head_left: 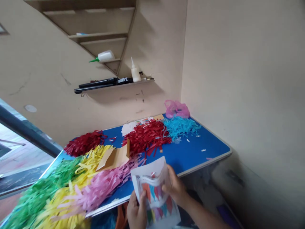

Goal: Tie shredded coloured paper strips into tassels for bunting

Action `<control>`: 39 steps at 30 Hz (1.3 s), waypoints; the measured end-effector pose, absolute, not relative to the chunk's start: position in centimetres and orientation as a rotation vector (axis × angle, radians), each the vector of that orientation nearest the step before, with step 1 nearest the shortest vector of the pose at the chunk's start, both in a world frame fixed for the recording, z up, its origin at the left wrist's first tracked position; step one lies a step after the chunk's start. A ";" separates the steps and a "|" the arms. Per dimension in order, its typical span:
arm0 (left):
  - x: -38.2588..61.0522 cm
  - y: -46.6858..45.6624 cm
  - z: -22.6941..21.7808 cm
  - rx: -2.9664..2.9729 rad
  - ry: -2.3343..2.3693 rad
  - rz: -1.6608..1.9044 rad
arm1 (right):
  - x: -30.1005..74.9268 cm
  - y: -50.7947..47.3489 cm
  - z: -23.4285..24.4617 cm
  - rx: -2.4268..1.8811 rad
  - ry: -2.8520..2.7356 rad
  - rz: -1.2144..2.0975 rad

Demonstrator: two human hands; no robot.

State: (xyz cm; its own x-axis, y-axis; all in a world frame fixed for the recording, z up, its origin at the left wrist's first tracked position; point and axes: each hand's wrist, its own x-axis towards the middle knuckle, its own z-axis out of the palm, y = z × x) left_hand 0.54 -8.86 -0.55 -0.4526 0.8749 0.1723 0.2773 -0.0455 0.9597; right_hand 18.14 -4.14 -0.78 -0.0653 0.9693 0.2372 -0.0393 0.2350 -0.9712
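Note:
My left hand (136, 210) and my right hand (175, 188) both grip a clear plastic packet (154, 190) of white sheets printed with coloured triangles. The packet is held near the front edge of a blue table (190, 152). The left thumb presses on its lower left side; the right fingers wrap its right edge. Piles of shredded paper strips cover the table: pink (105, 184), yellow (95, 159), green (47, 187), dark red (83, 143), bright red (147, 136) and light blue (179, 126).
A brown paper envelope (114, 158) lies on the yellow and pink strips. A pink plastic bag (176, 109) sits in the far corner by the wall. A wall shelf (119, 85) holds a glue bottle (135, 71) and a black tool. White cards (130, 127) lie behind the red strips.

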 end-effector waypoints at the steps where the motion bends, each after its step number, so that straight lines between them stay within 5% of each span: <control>1: 0.4 -8.8 -0.9 1.206 1.725 1.532 | 18.0 -4.2 -1.4 -1.001 -1.356 1.075; 18: 0.1 -9.2 0.5 0.677 1.221 1.568 | 18.4 -6.2 -1.1 -1.257 -1.402 0.989; 39: -1.7 -7.7 -0.8 1.288 1.539 1.630 | 22.3 -1.2 -0.5 -0.918 -1.544 1.218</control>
State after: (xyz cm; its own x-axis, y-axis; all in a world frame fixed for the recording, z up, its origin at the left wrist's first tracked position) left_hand -1.70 -7.69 -0.77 -0.3902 0.8813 0.2667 0.2157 -0.1941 0.9570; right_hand 22.35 -1.22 -0.50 -0.2842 0.9341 0.2159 0.0078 0.2275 -0.9738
